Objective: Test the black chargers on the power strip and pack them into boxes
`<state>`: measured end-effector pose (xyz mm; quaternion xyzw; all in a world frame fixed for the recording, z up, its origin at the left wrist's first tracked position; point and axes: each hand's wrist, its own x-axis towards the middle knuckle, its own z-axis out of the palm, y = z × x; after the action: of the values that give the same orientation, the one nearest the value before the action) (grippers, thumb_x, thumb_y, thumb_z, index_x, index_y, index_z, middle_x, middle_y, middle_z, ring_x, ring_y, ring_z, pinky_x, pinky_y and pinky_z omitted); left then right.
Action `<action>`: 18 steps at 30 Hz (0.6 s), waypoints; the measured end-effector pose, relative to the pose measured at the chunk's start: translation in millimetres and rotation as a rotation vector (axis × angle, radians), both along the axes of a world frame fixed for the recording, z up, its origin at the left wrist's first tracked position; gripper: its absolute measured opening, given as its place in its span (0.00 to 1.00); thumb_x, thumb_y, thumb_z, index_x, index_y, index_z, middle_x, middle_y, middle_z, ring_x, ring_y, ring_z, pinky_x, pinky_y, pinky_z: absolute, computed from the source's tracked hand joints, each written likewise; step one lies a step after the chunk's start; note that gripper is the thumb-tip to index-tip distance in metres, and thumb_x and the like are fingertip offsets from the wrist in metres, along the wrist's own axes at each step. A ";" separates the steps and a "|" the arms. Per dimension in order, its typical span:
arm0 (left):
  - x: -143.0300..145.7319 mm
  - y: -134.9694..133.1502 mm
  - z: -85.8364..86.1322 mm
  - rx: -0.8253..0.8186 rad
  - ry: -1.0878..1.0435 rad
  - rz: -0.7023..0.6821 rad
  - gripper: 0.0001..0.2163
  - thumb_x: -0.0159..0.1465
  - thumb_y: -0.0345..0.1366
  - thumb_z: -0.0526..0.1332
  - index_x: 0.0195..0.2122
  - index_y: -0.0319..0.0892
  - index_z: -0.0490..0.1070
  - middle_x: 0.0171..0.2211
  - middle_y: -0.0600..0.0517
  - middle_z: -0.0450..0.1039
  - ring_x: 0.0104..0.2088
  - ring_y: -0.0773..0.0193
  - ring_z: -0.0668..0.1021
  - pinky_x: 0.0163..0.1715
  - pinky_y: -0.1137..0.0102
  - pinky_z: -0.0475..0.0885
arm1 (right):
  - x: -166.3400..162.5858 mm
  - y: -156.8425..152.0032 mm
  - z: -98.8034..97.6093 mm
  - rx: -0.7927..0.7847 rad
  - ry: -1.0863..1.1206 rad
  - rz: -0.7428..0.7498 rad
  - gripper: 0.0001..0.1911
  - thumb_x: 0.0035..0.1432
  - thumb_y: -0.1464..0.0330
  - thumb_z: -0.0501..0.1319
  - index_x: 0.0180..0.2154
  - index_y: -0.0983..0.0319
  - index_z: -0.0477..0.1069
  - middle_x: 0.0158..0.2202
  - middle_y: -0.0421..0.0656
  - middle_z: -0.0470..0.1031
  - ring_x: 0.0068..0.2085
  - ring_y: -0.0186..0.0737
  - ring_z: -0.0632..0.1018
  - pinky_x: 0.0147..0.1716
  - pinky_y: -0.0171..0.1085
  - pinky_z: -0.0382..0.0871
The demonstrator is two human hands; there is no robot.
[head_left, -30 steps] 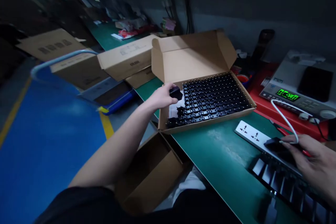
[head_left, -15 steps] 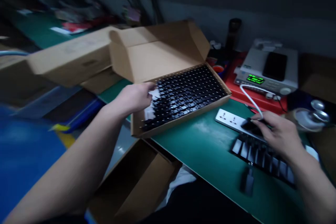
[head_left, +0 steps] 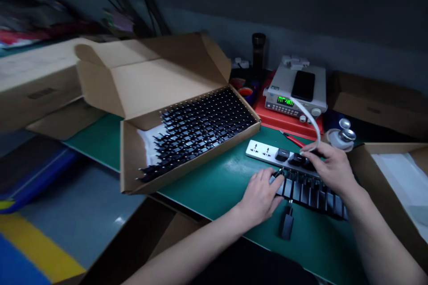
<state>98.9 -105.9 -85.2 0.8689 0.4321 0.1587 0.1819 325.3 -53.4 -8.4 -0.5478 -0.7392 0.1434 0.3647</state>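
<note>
- Black plug-in power adapters [head_left: 309, 196]: stood in a tight row on the green bench mat [head_left: 217, 187], lower right of centre. One more adapter [head_left: 286, 222] lies just below the row; many others are packed in an open cardboard box [head_left: 174, 84], centre left.
- Judged light, stiff hard plastic; the gloss may make them slippery. Best taken by the body sides, pins left clear.
- Left hand [head_left: 261, 196]: fingers curled narrow over the row's near end; grip cannot be told.
- Right hand [head_left: 329, 169]: fingers held narrow by a white cable [head_left: 312, 118], above two adapters [head_left: 289, 157] seated in a white power strip [head_left: 264, 151]; any hold is hidden.
- Bench instrument with green display [head_left: 286, 101]: placed upper right of centre.
</note>
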 end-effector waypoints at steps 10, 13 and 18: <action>-83.0 22.8 14.2 0.188 -0.383 -0.050 0.17 0.69 0.33 0.58 0.59 0.44 0.65 0.55 0.41 0.71 0.52 0.53 0.75 0.51 0.54 0.76 | 6.3 6.9 -13.7 0.220 -0.365 0.102 0.08 0.69 0.64 0.58 0.42 0.57 0.76 0.39 0.41 0.81 0.37 0.43 0.82 0.32 0.39 0.70; -97.7 63.6 43.7 0.257 -0.233 -0.117 0.16 0.68 0.30 0.57 0.56 0.41 0.68 0.56 0.40 0.69 0.54 0.52 0.73 0.53 0.53 0.74 | 5.3 7.6 -11.5 0.214 -0.364 0.098 0.07 0.68 0.66 0.59 0.41 0.57 0.76 0.38 0.40 0.81 0.37 0.41 0.82 0.32 0.37 0.71; -70.7 118.6 89.2 0.245 0.193 -0.354 0.15 0.62 0.27 0.62 0.51 0.38 0.75 0.50 0.40 0.72 0.50 0.50 0.74 0.50 0.57 0.74 | 8.9 4.3 -10.5 0.213 -0.337 0.087 0.08 0.69 0.64 0.59 0.41 0.57 0.76 0.37 0.40 0.81 0.37 0.41 0.81 0.32 0.37 0.71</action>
<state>28.2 12.7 4.0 0.9579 0.2659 0.0918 0.0578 334.2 -49.0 -18.9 -0.4899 -0.8237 -0.0134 0.2851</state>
